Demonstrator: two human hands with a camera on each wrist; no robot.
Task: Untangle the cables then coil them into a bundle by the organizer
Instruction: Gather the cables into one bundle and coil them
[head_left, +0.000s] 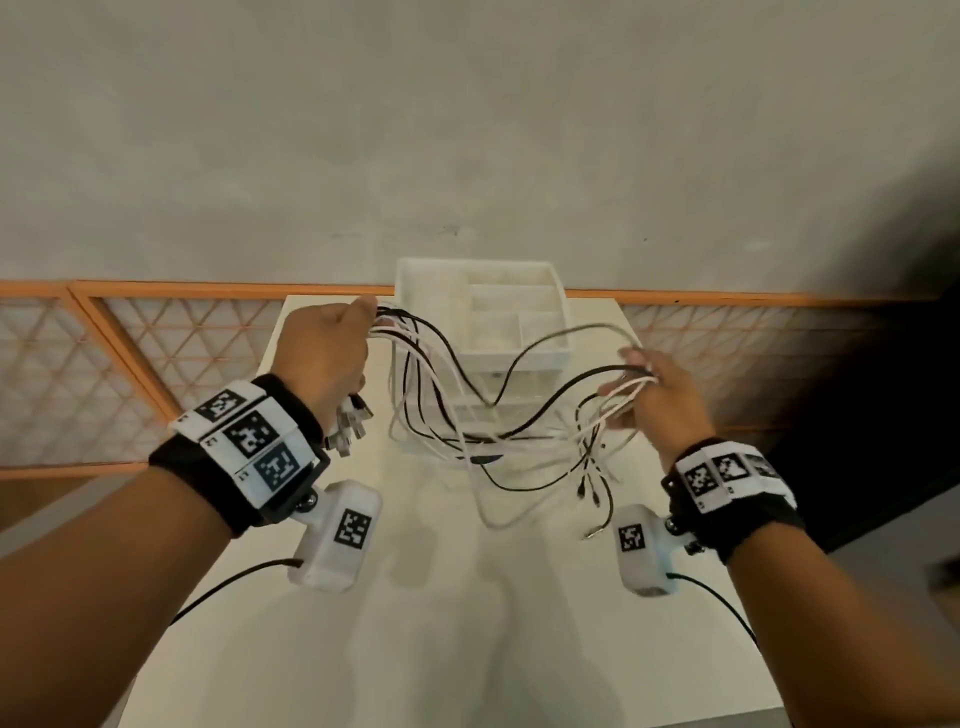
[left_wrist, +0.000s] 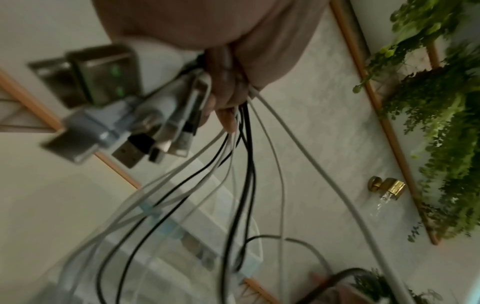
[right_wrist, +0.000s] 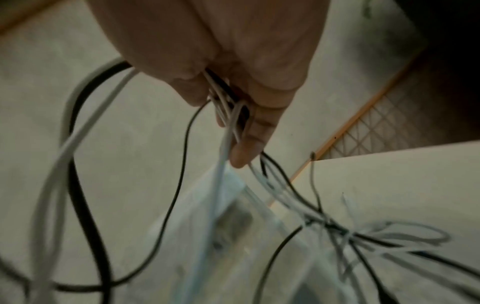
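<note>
- Here our left hand (head_left: 324, 348) grips the black and white cables (head_left: 431, 374) near their USB plugs (left_wrist: 130, 152).
- Our right hand (head_left: 657, 395) curls round their loops, above the white organizer (head_left: 558, 312).

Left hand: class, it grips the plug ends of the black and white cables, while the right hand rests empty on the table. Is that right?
Not quite. The right hand is not empty or resting: raised above the table, it holds loops of the cables, as the head and right wrist views show. The left hand does have the plug ends in its grip.
</note>
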